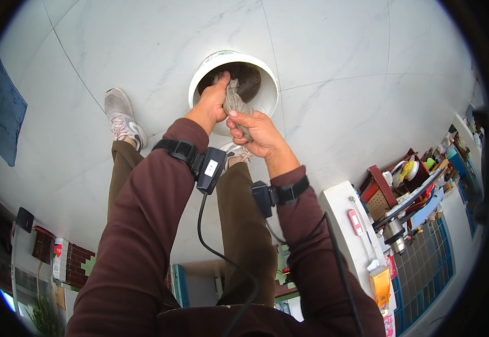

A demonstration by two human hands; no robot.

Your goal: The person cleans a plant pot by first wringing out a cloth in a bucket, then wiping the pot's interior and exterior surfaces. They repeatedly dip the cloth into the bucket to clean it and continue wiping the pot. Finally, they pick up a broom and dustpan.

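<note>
Both my hands grip a wet-looking grey-beige cloth [236, 103], bunched and twisted lengthwise between them. My left hand [214, 100] holds its far part over the mouth of a white plastic bucket [272, 94]. Nearer to me, my right hand [258, 131] is closed around the other end, just outside the rim. Dark brownish water [250, 82] with some froth lies inside the bucket. The bucket stands on the floor in front of my feet, and printing shows on its far side.
Pale marbled tiles [332, 46] make up the floor. My left shoe [122, 113] is left of the bucket; the other shoe [238, 152] is partly hidden by my right hand. A blue mat [3, 111] lies far left. Black cables [227, 261] hang from my wrist straps. A cluttered shelf stands right.
</note>
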